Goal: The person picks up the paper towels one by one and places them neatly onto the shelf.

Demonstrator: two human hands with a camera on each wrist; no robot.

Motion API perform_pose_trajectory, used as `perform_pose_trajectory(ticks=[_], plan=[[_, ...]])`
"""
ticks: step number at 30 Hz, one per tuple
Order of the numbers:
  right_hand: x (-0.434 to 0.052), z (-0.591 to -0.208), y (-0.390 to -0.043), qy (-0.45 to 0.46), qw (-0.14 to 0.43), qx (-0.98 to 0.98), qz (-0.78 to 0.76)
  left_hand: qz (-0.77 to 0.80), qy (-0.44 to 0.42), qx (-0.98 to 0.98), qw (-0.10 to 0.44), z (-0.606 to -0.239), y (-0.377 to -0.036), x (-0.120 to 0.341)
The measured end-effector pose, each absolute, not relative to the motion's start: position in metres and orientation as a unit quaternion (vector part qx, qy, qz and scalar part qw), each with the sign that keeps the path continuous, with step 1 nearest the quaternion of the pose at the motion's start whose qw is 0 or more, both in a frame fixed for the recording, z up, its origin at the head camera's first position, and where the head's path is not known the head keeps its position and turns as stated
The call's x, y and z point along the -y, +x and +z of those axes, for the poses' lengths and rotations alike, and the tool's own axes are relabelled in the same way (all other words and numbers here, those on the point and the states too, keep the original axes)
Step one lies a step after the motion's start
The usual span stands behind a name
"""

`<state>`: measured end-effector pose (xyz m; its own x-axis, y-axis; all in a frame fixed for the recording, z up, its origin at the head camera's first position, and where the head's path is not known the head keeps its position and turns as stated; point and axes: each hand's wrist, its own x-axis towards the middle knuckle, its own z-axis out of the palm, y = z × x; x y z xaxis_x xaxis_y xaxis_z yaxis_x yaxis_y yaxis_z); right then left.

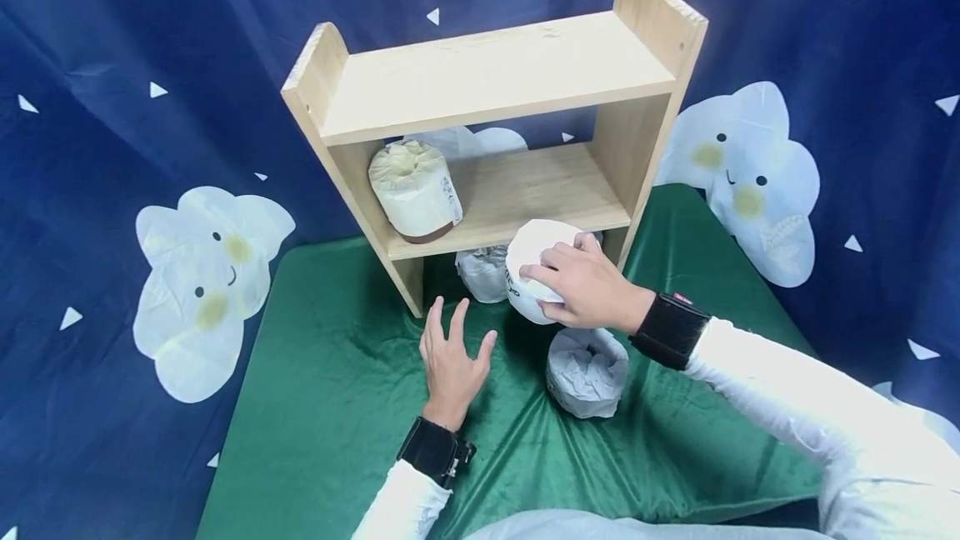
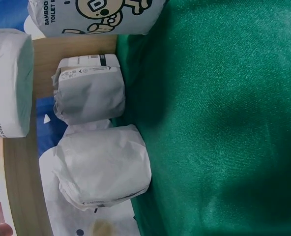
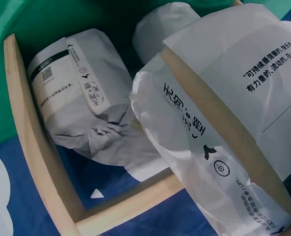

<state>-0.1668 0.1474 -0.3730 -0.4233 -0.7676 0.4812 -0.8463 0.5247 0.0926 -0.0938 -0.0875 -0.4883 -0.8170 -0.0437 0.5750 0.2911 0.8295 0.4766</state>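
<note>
My right hand (image 1: 588, 286) grips a white paper-wrapped toilet roll (image 1: 528, 307), fingers spread over its top, just in front of the shelf unit's middle board. In the right wrist view this roll (image 3: 224, 113) fills the right side, showing black print and a tan band. My left hand (image 1: 453, 365) hovers over the green cloth with fingers spread, holding nothing. Under the middle board stand wrapped rolls, one grey-white roll (image 1: 483, 273) partly hidden by the held roll. Another wrapped roll (image 1: 588, 373) rests on the cloth below my right hand.
A wooden shelf unit (image 1: 495, 77) stands at the back of the green cloth (image 1: 315, 407). At the left end of its middle board sits a cream-wrapped roll (image 1: 416, 194). Behind hangs a blue curtain (image 1: 90, 148) with cloud faces and white triangles.
</note>
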Motion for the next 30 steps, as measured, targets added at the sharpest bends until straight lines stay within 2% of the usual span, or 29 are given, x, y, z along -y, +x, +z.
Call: perform_pose_trajectory(ticks=[30], plan=[[-0.144, -0.336, -0.163, 0.496, 0.265, 0.823, 0.088, -0.283, -0.054, 0.916, 0.278, -0.488, -0.093, 0.089]])
